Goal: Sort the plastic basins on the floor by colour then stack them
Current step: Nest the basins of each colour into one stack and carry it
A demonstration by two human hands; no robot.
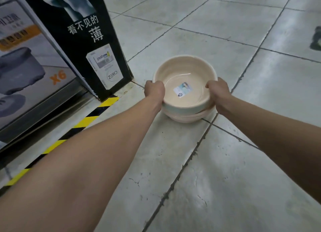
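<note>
Grey tiled floor (225,162), black display stand (97,45) close on your left by the striped tape (97,110). Your left hand (154,91) and right hand (219,92) clamp opposite rims of the stacked cream basins (184,75), just beside the stand's corner.

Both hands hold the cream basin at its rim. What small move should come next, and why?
Probably press the top cream basin straight down. The left hand and right hand grip opposite sides of its rim, and it already sits nested in the basins below, so seating it level would finish this stack.
</note>
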